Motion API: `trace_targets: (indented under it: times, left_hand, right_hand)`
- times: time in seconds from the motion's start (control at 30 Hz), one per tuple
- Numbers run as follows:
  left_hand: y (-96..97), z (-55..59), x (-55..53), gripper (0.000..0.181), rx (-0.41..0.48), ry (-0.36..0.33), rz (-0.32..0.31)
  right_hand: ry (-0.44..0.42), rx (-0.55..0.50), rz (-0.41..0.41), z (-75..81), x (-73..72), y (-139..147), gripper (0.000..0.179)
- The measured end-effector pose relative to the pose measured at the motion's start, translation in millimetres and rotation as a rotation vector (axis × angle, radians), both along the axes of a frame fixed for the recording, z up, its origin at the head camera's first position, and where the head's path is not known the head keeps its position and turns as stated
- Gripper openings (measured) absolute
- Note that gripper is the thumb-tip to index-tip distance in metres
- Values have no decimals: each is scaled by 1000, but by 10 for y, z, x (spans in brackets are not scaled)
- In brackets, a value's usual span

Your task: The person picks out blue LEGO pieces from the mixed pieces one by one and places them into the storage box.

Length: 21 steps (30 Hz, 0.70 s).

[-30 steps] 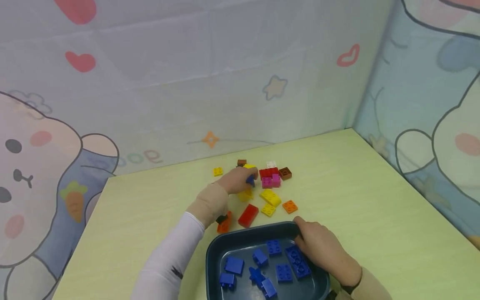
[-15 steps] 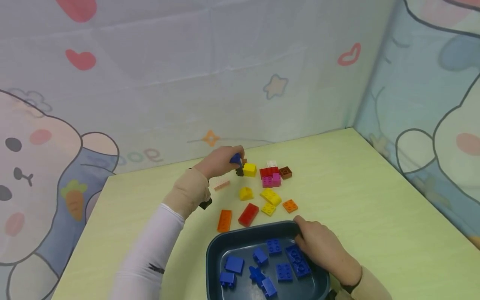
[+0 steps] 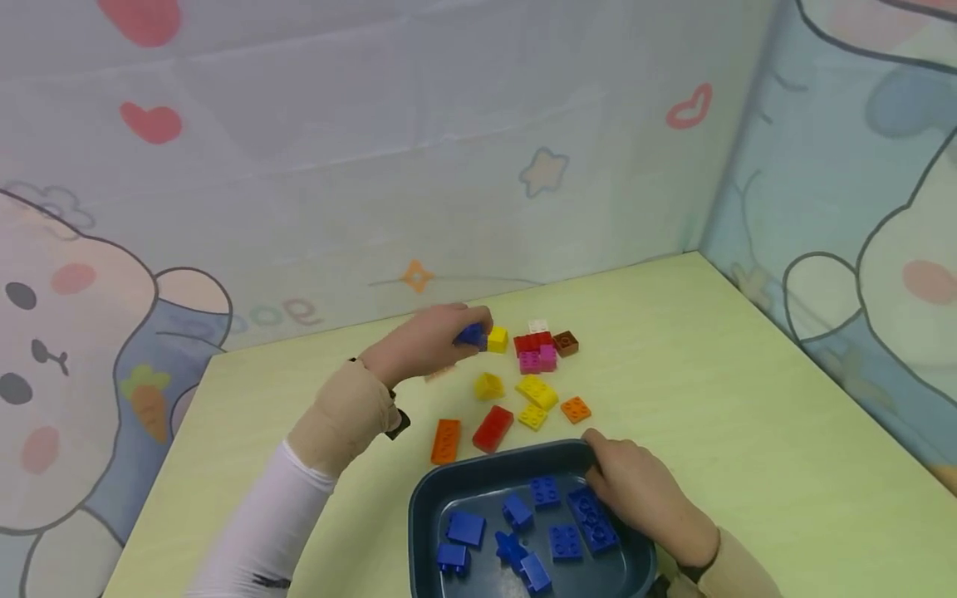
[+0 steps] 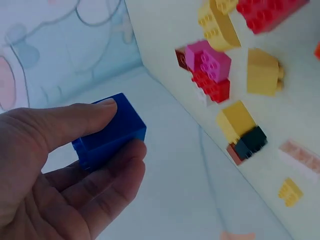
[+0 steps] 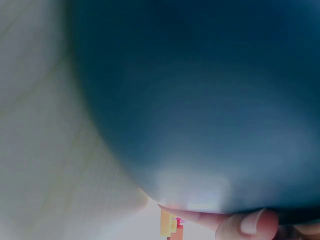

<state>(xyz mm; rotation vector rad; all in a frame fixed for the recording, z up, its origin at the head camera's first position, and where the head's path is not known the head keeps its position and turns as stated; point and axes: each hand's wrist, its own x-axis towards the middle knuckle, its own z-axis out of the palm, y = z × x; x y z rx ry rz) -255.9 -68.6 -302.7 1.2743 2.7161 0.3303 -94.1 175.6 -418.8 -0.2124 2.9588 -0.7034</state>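
Observation:
My left hand [image 3: 420, 342] is raised over the back of the table and pinches a blue toy brick [image 4: 116, 131]. In the left wrist view its thumb lies on the brick's smooth face, with the fingers curled underneath. My right hand [image 3: 649, 492] grips the far right corner of a dark blue tray [image 3: 493, 465]; the right wrist view shows a thumb [image 5: 257, 224] at the tray's edge. Several blue bricks lie loose in the tray, among them a long brick [image 3: 593, 519] and a star-shaped piece [image 3: 510, 548].
Beyond the tray lie a red brick [image 3: 493, 428], an orange brick [image 3: 446, 441], a yellow arched brick [image 3: 537, 392] and a small orange brick [image 3: 576, 409]. Pink bricks [image 3: 530, 362] and a brown brick [image 3: 565, 343] sit farther back. A printed cloth wall [image 3: 336, 166] borders the table.
My left hand, holding the blue brick throughout, has moved left, first away from me and then slightly back. The brick has turned in view. My right hand stays on the tray.

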Motion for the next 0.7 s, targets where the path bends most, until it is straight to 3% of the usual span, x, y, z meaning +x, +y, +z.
trace_targets:
  times: [0.37,0.5,0.7]
  left_hand:
    - [53,54,860,20,-131,4,-251]
    - [90,-1,1102,22,-190,22,-350]
    - [150,-99,1369,24,-254,-39,-449]
  right_hand:
    - [22,4,8,18,-20,16,18]
    - [27,-8,13,13,-28,12,16]
    - [30,1,24,8,-41,-1,15]
